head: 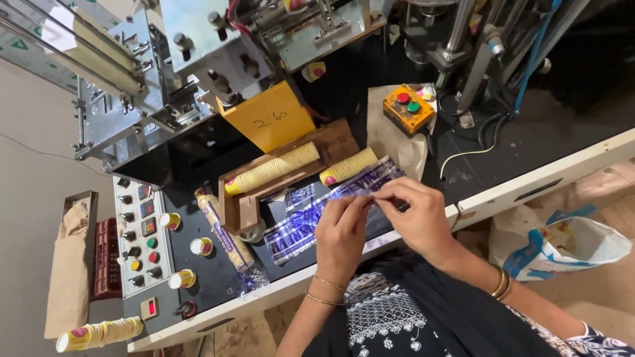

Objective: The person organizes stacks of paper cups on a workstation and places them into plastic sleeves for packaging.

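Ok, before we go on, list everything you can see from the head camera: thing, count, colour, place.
machine: one, grey metal, top left
yellow plate: one, on the machine front
wooden tray: one, brown, centre
cup stacks in tray: two, yellow
plastic sleeve: one, clear with blue print, under the hands
wrapped cup stack: one, left of tray
loose cups: three, by the control panel
button box: one, orange
bag: one, white and blue, right floor
left hand: fingers pinching the sleeve
right hand: fingers pinching the sleeve

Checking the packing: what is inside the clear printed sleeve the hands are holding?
A stack of yellow paper cups pokes from the far end of the sleeve. The left hand and right hand cover its near end.
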